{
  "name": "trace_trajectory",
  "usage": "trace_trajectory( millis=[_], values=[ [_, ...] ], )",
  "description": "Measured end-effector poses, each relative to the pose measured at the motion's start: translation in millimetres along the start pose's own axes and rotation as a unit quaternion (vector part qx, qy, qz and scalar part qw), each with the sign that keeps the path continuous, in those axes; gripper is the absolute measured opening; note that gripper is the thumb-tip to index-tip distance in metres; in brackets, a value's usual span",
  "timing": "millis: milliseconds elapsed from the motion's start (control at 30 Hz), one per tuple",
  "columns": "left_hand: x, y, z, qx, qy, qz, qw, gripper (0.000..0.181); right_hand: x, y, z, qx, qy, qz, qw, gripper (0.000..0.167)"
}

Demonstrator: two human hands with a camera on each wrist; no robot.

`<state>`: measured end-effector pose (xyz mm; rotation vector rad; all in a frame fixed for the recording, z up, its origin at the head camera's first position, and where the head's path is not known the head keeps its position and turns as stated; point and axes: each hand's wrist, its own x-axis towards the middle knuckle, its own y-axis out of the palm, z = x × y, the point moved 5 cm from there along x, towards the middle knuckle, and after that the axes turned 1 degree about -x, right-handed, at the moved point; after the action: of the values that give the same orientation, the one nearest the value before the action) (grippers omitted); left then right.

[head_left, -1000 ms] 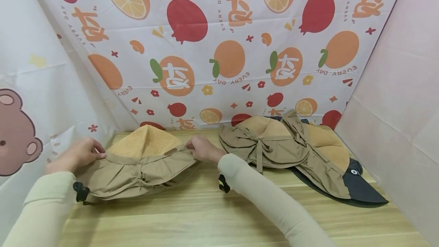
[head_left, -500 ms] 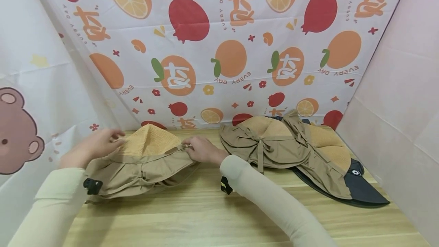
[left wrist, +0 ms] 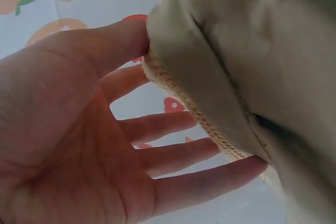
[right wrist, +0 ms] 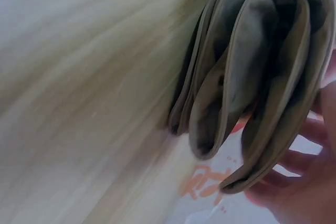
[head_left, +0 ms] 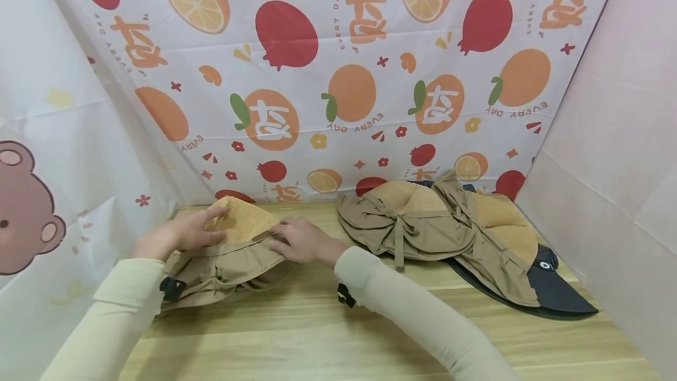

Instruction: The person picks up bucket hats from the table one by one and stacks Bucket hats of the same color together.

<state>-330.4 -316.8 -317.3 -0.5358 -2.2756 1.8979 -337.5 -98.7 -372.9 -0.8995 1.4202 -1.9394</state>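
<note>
Straw-crowned sun hat point(head_left: 224, 251) at the left of the wood-grain surface point(head_left: 296, 334). The left hand point(head_left: 193, 231) — fingers spread — touches the straw crown point(head_left: 248, 217); the right hand point(head_left: 305, 241) meets the right end of the khaki brim point(head_left: 248, 267), though whether its fingers pinch the fabric cannot be told. Farther right, one similar hat point(head_left: 433, 237) lies against another point(head_left: 499, 269) with a dark visor point(head_left: 560, 291). Behind: fruit-print cloth point(head_left: 328, 34).

Plain pale-cream long sleeves, tbh: left sleeve point(head_left: 100, 334) has a wide cuff point(head_left: 129, 281), right sleeve point(head_left: 418, 316) gets kinda wrinkly further up. Chunky left wrist gadget point(head_left: 172, 288) is black, right wrist gadget point(head_left: 346, 296) is black with a dab of yellow.
</note>
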Motion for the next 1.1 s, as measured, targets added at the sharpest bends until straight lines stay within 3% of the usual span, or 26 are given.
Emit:
trace_trajectory(
  millis=[167, 267, 767, 1100],
  values=[
    [3.1, 4.0, -3.0, -0.01, 0.01, -0.008, 0.9999, 0.069, -1.6, 12, 9, -0.023, 0.02, 0.077, 0.9966, 0.055],
    [5.2, 6.2, -5.7, -0.013, 0.013, -0.006, 0.9998, 0.069, -2.3, 17, 10, -0.026, 0.039, 0.102, 0.9937, 0.056],
    [10.4, 16.3, -10.1, 0.001, -0.012, 0.021, 0.9997, 0.067, -1.7, 23, 8, -0.015, 0.054, 0.115, 0.9918, 0.058],
    [9.8, 19.8, -4.1, -0.008, -0.043, 0.053, 0.9976, 0.068, -0.7, 27, 7, 0.011, 0.062, 0.125, 0.9902, 0.058]
  ],
)
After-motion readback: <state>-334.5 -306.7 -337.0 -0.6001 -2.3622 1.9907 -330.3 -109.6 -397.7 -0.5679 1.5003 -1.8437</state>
